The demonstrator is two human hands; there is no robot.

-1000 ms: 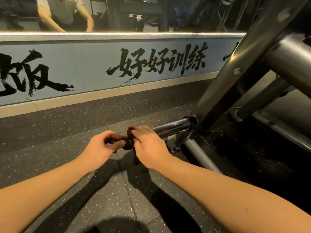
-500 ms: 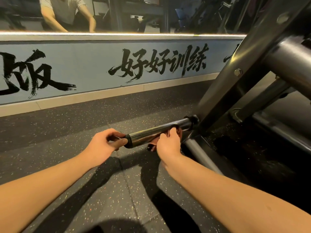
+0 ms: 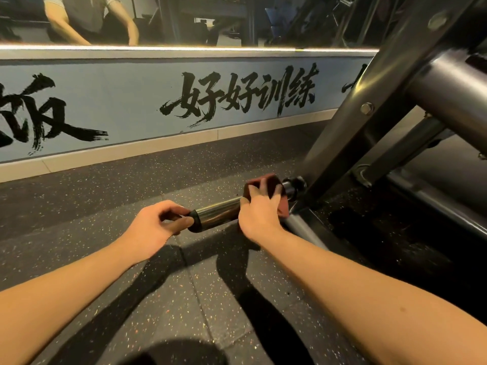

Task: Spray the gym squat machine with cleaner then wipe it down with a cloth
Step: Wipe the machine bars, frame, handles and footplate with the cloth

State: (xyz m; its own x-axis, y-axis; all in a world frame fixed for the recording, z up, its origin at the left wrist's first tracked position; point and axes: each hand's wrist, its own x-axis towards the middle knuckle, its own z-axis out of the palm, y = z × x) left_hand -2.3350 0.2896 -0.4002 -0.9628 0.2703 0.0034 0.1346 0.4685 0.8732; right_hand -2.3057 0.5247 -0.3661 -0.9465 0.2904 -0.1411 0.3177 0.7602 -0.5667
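Where the squat machine's slanted frame (image 3: pixel 369 114) meets the floor, its chrome peg (image 3: pixel 218 213) juts toward the person. The right hand (image 3: pixel 259 212) has slid along it from the free end to the frame end, fingers curled over the red-brown cloth (image 3: pixel 266 184) wrapped on the peg, so this wipe has likely covered its length. The left hand (image 3: pixel 155 225) curls at the black end cap (image 3: pixel 194 220); whether it truly grips, I cannot tell.

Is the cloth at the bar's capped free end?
No, the right hand holds the red cloth round the chrome bar next to the frame.
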